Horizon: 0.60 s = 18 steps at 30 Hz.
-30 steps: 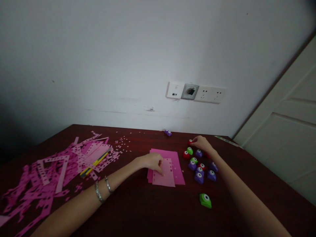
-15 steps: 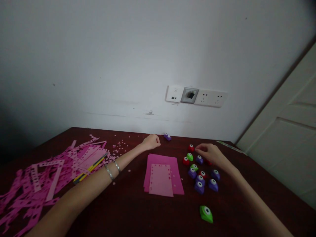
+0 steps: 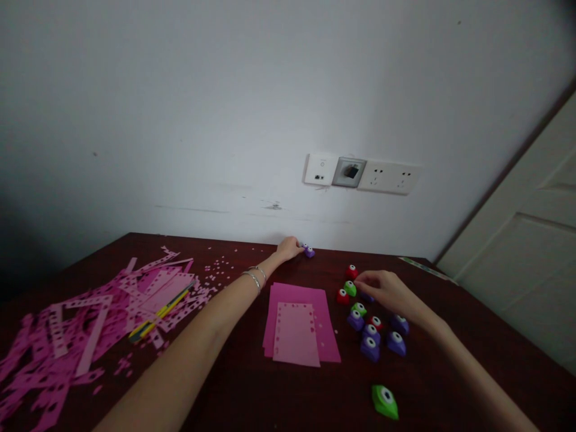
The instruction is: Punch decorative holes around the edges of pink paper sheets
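At the table's back edge my left hand [image 3: 288, 248] is closed in a pinch, its fingertips against a small purple craft punch beside another purple craft punch [image 3: 309, 252]. Each punch bears a white, eye-like round top. My right hand [image 3: 382, 288] hovers low over the group at the right, fingers curled together. Its fingertips meet the right side of a green craft punch [image 3: 350, 288], and a purple punch [image 3: 368, 296] is partly covered by it. Whether anything is between those fingers is hidden. Near the fingertips stand a red punch [image 3: 351, 272] and another red punch [image 3: 342, 296].
Darker pink sheets [image 3: 332, 345] lie mid-table under a lighter punched card [image 3: 296, 336]. Pink punched strips [image 3: 94, 336] and a yellow cutter knife [image 3: 167, 306] are heaped at left. Several purple punches [image 3: 369, 348] and one green punch [image 3: 385, 402] sit nearer me. A wall [image 3: 216, 120] rises behind.
My left hand has reached further right and back, up to the purple punches by the wall. My right hand has shifted slightly and lower, now partly covering a purple punch.
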Each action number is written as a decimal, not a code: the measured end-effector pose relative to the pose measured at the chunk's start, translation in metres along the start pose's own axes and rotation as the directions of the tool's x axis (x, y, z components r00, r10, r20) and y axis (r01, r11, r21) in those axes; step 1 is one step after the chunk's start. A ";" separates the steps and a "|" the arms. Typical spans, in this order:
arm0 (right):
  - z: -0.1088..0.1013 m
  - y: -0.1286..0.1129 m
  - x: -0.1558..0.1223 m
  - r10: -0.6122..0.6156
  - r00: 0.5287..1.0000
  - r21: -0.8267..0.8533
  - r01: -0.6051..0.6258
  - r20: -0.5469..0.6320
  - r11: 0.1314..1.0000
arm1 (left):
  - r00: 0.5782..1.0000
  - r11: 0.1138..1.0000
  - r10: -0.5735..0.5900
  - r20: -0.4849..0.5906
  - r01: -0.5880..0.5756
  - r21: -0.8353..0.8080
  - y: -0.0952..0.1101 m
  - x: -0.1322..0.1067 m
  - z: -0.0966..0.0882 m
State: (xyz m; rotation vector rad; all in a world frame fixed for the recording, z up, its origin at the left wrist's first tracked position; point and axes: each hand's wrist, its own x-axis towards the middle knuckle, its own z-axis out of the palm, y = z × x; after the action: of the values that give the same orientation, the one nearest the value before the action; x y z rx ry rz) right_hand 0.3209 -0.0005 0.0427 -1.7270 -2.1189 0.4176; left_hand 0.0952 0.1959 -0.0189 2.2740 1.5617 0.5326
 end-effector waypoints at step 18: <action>-0.001 0.004 0.000 0.004 1.000 0.000 -0.004 -0.006 1.000 | 0.998 0.996 0.059 -0.035 -0.061 -0.068 0.018 -0.001 -0.011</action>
State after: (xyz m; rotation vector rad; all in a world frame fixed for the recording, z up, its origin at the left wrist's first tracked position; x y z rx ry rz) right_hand 0.3248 0.0005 0.0423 -1.7299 -2.1117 0.4131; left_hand 0.1043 0.1896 -0.0006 2.2773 1.4711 0.6325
